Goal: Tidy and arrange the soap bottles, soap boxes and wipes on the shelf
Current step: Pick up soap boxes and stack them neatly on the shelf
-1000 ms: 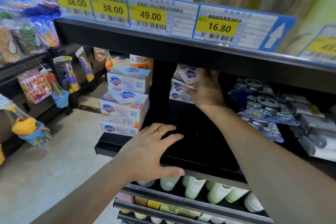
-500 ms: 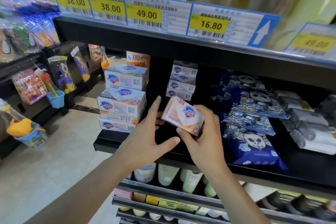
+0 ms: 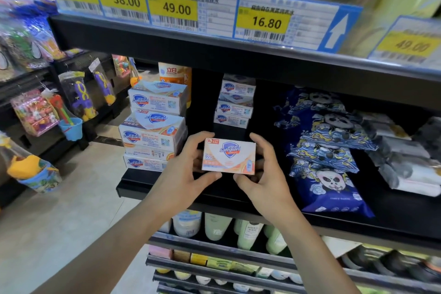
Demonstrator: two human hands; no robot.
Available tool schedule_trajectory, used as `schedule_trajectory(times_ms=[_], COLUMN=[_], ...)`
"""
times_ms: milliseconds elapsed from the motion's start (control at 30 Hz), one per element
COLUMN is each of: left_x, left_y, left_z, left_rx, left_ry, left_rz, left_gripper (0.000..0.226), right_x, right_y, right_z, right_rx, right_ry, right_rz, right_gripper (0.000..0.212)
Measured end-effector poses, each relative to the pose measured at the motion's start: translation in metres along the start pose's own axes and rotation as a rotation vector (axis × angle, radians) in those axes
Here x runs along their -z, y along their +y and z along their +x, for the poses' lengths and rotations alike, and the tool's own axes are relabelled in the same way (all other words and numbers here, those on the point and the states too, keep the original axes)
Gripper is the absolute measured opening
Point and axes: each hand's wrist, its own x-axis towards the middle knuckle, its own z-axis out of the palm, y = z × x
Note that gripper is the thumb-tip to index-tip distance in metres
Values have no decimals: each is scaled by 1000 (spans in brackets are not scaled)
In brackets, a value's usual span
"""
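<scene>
A white and orange soap box (image 3: 229, 157) is held face-up above the front of the black shelf (image 3: 167, 188). My left hand (image 3: 183, 174) grips its left side and my right hand (image 3: 265, 174) grips its right side, thumbs under the front edge. A stack of larger soap boxes (image 3: 152, 126) stands at the shelf's left end. A small stack of soap boxes (image 3: 235, 102) sits at the back. Blue panda wipes packs (image 3: 327, 150) lie overlapped to the right, with grey wipes packs (image 3: 405, 155) beyond them.
An orange bottle (image 3: 174, 74) stands behind the left stack. Price tags (image 3: 176, 7) line the shelf above. Soap bottles (image 3: 217, 227) fill the shelf below. Toy packs (image 3: 78, 95) hang on a rack to the left, across the tiled floor.
My right hand took a soap box off the back stack and brought it forward. My left hand left the shelf edge and joined it; the box now lies level between both hands.
</scene>
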Motion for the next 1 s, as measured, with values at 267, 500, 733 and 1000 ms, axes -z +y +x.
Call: schedule_trajectory(times_ms=[267,500,733,1000], left_x=[-1,1,1,5], left_y=[2,4,3,0], left_z=[-1,-3,-2,0], left_rx=[-13,-5,-12,6], left_ry=[36,15,-38,-74], left_rz=[47,43,38,-16], left_gripper=[79,75,78,77], right_x=[-2,0,4,6], right_y=[7,6,5,1], right_z=[0,-2,-3,-5], right_rx=[32,3,-41,-7], right_ry=[35,19,3,-12], right_rz=[7,45,118,124], right_gripper=[78,76,74,68])
